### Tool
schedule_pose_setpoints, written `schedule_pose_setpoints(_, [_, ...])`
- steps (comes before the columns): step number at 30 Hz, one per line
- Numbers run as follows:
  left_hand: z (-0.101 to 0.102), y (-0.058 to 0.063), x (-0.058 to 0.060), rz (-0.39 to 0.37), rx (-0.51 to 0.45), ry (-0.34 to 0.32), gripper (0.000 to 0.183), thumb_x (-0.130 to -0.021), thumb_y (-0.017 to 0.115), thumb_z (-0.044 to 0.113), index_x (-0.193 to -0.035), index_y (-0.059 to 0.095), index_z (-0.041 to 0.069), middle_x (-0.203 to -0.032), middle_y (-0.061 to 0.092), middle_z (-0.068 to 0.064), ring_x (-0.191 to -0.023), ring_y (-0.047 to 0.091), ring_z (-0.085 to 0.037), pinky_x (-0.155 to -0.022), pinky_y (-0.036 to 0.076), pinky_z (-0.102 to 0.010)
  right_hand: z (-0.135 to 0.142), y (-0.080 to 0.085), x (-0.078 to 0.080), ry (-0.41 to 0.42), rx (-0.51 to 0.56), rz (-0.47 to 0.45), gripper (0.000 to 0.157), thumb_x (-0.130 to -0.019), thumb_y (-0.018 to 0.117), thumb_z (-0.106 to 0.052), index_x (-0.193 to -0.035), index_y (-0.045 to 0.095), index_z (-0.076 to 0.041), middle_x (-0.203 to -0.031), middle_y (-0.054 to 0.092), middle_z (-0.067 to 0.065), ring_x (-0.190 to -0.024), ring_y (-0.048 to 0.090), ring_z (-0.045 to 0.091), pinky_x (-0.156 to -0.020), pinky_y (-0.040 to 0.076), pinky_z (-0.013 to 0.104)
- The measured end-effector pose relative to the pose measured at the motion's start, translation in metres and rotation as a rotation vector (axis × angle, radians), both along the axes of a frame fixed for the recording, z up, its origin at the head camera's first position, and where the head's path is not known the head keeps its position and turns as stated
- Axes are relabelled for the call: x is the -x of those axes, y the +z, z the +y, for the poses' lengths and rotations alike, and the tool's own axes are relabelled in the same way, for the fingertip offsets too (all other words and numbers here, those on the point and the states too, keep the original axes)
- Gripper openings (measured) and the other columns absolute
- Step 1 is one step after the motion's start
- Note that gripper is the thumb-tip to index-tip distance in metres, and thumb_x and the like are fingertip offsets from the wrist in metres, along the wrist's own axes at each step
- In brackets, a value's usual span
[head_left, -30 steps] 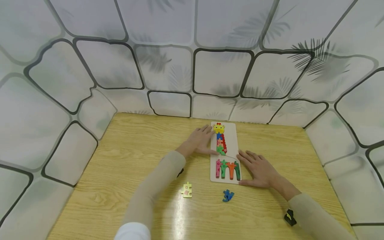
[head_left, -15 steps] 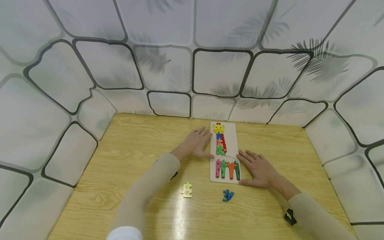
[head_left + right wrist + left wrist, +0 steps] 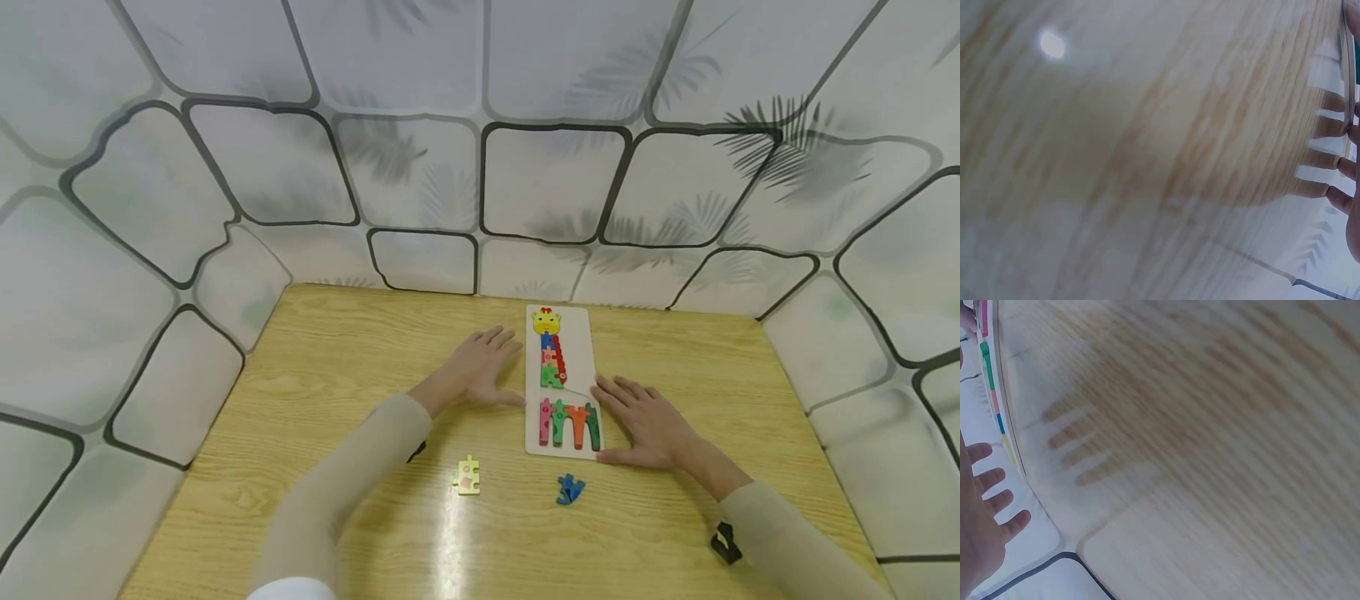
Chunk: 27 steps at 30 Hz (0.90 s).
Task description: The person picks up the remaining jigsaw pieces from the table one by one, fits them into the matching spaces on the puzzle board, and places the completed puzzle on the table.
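Observation:
A pale puzzle board (image 3: 577, 342) lies upright on the wooden table in the head view. On it are a yellow giraffe head piece (image 3: 546, 322), a column of neck pieces (image 3: 551, 360) in blue, pink, green and red, and a row of leg pieces (image 3: 578, 427) in pink, green and orange. My left hand (image 3: 480, 367) is left of the board, fingers spread, its thumb tip right at the board's left edge. My right hand (image 3: 648, 423) lies along the right edge, fingers straight, fingertips and thumb touching it. In the left wrist view, the left fingers (image 3: 997, 500) are extended, holding nothing.
A yellow puzzle piece (image 3: 467, 476) lies on the table (image 3: 360, 350) in front of the left hand. A blue puzzle piece (image 3: 570, 489) lies in front of the board. Walls with a stone pattern (image 3: 420, 258) enclose the table at the back and sides.
My left hand has drawn back leftward and slightly nearer, off the board's left part, uncovering its edge. My right hand, the board and the loose pieces stay where they were.

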<state>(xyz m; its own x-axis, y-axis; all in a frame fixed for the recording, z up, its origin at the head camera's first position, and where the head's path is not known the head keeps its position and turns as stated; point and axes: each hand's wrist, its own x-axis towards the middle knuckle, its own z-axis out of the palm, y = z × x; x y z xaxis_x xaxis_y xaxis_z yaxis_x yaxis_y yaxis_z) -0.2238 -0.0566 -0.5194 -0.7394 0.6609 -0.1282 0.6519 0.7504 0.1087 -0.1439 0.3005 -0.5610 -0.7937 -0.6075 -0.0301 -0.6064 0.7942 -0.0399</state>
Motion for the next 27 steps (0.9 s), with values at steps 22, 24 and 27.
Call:
schedule_pose_setpoints(22, [-0.043,0.003,-0.031,0.026,-0.030,-0.022,0.109,-0.084,0.059,0.085,-0.163,0.038,0.013,-0.172,0.034,-0.016,-0.161,0.030,-0.040,-0.129,0.031,-0.059,0.000,0.001,-0.001,-0.002,0.007,-0.005,0.111,-0.083,0.059,-0.087,-0.167,0.033,-0.018,-0.174,0.032,0.008,-0.156,0.037,0.041,-0.117,0.041,0.066])
schedule_pose_setpoints(24, [-0.046,0.004,-0.034,0.027,-0.020,-0.024,0.110,-0.084,0.058,0.085,-0.164,0.037,0.013,-0.172,0.035,-0.015,-0.161,0.030,-0.040,-0.129,0.032,-0.059,0.000,0.002,-0.001,-0.003,0.011,-0.008,0.112,-0.083,0.060,-0.087,-0.167,0.033,-0.018,-0.174,0.032,0.008,-0.156,0.037,0.041,-0.118,0.041,0.066])
schedule_pose_setpoints(27, [-0.051,0.005,-0.040,0.015,-0.029,-0.023,0.109,-0.085,0.059,0.084,-0.164,0.038,0.013,-0.172,0.035,-0.015,-0.161,0.030,-0.040,-0.129,0.031,-0.059,0.000,0.002,-0.001,-0.005,0.010,-0.010,0.112,-0.083,0.059,-0.087,-0.167,0.033,-0.018,-0.175,0.032,0.008,-0.156,0.037,0.041,-0.118,0.041,0.066])
